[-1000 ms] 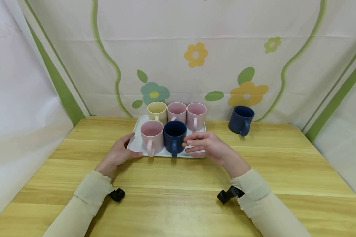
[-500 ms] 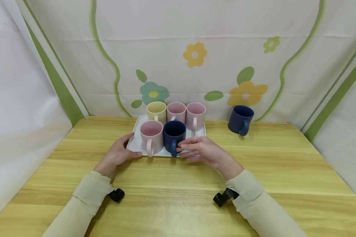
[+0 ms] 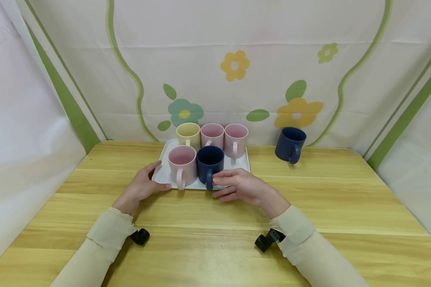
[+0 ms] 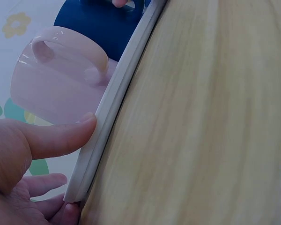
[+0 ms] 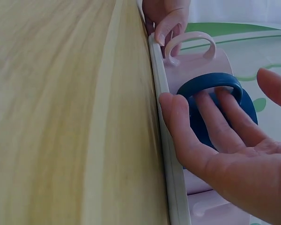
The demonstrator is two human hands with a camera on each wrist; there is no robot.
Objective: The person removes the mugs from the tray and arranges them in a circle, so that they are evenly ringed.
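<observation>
On a white tray [image 3: 162, 174] in the head view stand a navy mug [image 3: 204, 169] and a pink mug [image 3: 181, 165] in front. Behind them are a yellow mug [image 3: 188, 133] and two more pink mugs [image 3: 212, 135]. My left hand [image 3: 141, 186] grips the tray's front left corner, thumb on the rim and fingers at the underside in the left wrist view. My right hand [image 3: 246, 188] is at the navy mug's handle [image 5: 208, 82]. In the right wrist view two of its fingers [image 5: 218, 122] reach straight into the loop, thumb apart.
A second navy mug [image 3: 290, 144] stands at the back right of the wooden table [image 3: 215, 247], off the tray. A white curtain [image 3: 201, 24] printed with flowers hangs behind the table. More curtain closes in both sides.
My right hand has moved left and slightly down, from beside the navy mug to its handle, with fingers entering the loop. My left hand keeps its hold on the tray corner.
</observation>
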